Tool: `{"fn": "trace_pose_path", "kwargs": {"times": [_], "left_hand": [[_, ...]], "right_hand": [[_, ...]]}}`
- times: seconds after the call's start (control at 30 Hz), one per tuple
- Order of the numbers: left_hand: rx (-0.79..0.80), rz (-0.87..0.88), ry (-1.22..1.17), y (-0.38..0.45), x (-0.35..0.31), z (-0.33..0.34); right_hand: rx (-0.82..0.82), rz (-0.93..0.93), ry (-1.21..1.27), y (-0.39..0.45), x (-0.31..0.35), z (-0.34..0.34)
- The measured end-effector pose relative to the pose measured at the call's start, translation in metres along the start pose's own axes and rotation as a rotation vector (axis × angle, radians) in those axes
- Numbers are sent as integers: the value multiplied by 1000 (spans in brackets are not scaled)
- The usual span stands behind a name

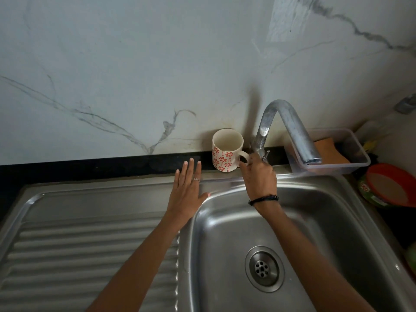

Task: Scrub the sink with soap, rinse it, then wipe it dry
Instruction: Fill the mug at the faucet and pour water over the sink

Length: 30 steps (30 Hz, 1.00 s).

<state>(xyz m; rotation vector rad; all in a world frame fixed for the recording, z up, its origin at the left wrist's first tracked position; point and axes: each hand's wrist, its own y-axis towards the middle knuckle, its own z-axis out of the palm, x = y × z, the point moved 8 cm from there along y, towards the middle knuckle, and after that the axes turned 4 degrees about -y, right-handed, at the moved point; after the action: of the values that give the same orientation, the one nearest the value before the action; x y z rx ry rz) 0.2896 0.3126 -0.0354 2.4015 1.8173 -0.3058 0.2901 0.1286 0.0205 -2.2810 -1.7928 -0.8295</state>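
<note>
Sink (225, 221) brushed steel; mug (226, 154) glossy ceramic.

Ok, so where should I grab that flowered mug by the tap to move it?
Take the mug by its handle, coming from the right. The handle points right toward the tap, beside your right hand, and the mug stands upright.

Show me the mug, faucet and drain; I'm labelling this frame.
mug (225, 157), head view, flowered side wall.
faucet (295, 129), head view, sloping spout.
drain (263, 268), head view, perforated strainer centre.

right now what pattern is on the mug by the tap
Cream white mug with rows of red-orange flowers, seen best in the head view.
</note>
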Motion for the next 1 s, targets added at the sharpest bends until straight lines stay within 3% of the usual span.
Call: {"fn": "trace_pose_path", "kwargs": {"times": [0.3,0.57,0.8,1.0], "left_hand": [[21,0,17,5,-12,-6],[11,-28,31,-4,-23,-13],[-35,-22,-60,-47,-43,-21],[-104,105,-23,-102,-64,-21]], "right_hand": [[80,20,-98,21,-2,9],[98,96,43,8,-4,10],[145,-78,149,-63,22,-1],[308,-283,-39,-121,19,-7]]}}
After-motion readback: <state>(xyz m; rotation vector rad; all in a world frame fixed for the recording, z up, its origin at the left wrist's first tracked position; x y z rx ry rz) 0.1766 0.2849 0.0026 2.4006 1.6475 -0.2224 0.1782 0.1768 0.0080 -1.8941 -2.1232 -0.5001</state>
